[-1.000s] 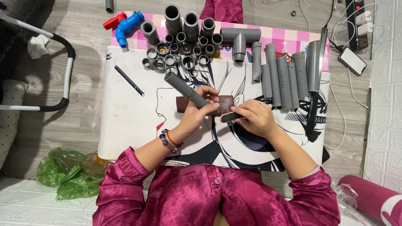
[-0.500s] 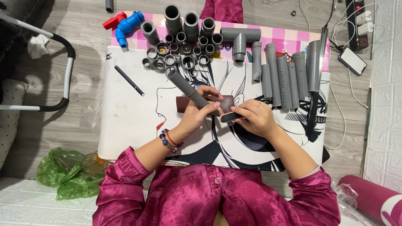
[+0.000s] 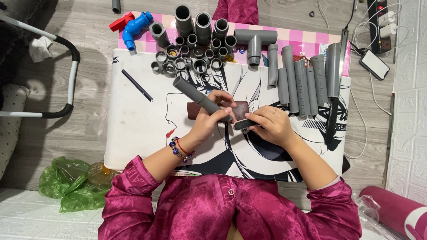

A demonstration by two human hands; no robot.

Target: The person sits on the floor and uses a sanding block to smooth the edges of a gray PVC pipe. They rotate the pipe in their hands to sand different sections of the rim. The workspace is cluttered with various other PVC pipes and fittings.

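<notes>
My left hand (image 3: pixel 212 119) grips a grey plastic pipe (image 3: pixel 192 92) that slants up to the left over the white printed mat (image 3: pixel 133 129). My right hand (image 3: pixel 269 125) pinches the curled edge of a reddish-brown sheet of sandpaper (image 3: pixel 240 111) against the pipe's lower end. The sandpaper lies on the mat under both hands. A bead bracelet sits on my left wrist.
Several short grey pipe couplings (image 3: pixel 191 53) and a grey tee fitting (image 3: pixel 254 41) stand at the mat's far edge. Several cut pipes (image 3: pixel 302 82) lie at the right. A blue and red valve (image 3: pixel 133 24), a black pen (image 3: pixel 137 85), a phone (image 3: pixel 374 64) and a green bag (image 3: pixel 66 184) surround the mat.
The pipe has shifted slightly in my left hand against the sandpaper; both hands stay in nearly the same place.
</notes>
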